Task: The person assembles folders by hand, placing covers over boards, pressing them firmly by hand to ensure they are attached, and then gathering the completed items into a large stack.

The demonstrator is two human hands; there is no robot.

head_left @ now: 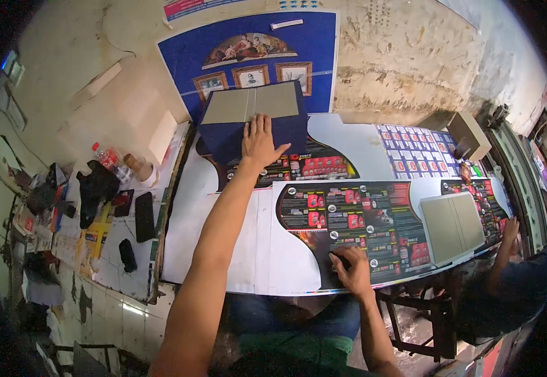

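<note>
At the back of the table stands a tall stack of dark blue covers (280, 103), with grey board and a narrow spine strip showing on top. My left hand (261, 141) reaches out to it, fingers stretched over its near top edge and thumb spread aside. My right hand (352, 269) rests near the table's front edge on a large printed sheet (380, 226), black with red bottle pictures. Its fingers are bent, the thumb stands apart, and nothing shows in it. White paper (239, 245) lies left of that print.
To the right lies a grey board cover (453, 226), near a co-worker's hand (510, 232). A cardboard box (471, 135) and a glass (461, 149) stand at the back right. On the left side table are a bottle (105, 157), a phone (145, 217) and a black bag (93, 191).
</note>
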